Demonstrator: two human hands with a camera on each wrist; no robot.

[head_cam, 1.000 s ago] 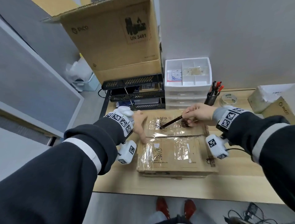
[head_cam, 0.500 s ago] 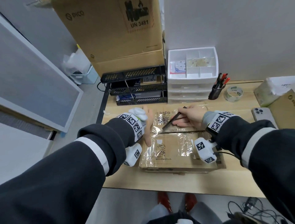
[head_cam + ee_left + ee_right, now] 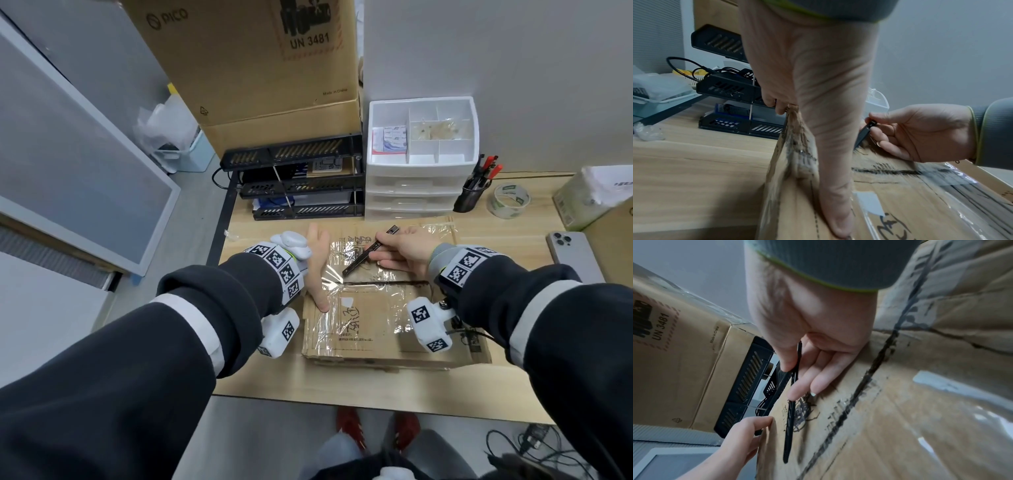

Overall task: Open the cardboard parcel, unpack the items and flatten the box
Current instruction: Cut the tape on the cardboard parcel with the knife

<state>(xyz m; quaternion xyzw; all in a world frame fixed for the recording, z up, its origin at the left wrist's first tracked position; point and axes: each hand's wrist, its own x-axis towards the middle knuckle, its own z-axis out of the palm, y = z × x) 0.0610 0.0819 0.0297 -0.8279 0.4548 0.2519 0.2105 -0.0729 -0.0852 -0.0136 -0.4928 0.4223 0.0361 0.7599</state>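
Note:
The flat cardboard parcel (image 3: 376, 329) lies on the wooden desk (image 3: 342, 387), wrapped in clear tape, with a dark slit along its middle seam (image 3: 383, 283). My left hand (image 3: 317, 267) braces its left edge: the thumb presses straight down on the top (image 3: 836, 211) and the fingers (image 3: 774, 105) lie against the far left corner. My right hand (image 3: 404, 250) pinches a slim black cutter (image 3: 363, 257) over the far flap. The cutter tip points left and stops close above the seam's left end. The right wrist view shows the cutter (image 3: 791, 418) lying low over the cardboard (image 3: 920, 402).
Behind the parcel stand a black stacked tray rack (image 3: 301, 185) and a white drawer unit (image 3: 421, 164), with a big brown carton (image 3: 257, 61) on the rack. A pen cup (image 3: 471, 195), tape roll (image 3: 508, 200), phone (image 3: 572, 253) and a wrapped pack (image 3: 596, 195) sit to the right.
My right hand has shifted left toward the left hand and laid the cutter flatter over the far flap. The left thumb has stretched onto the near flap. My head has tilted down.

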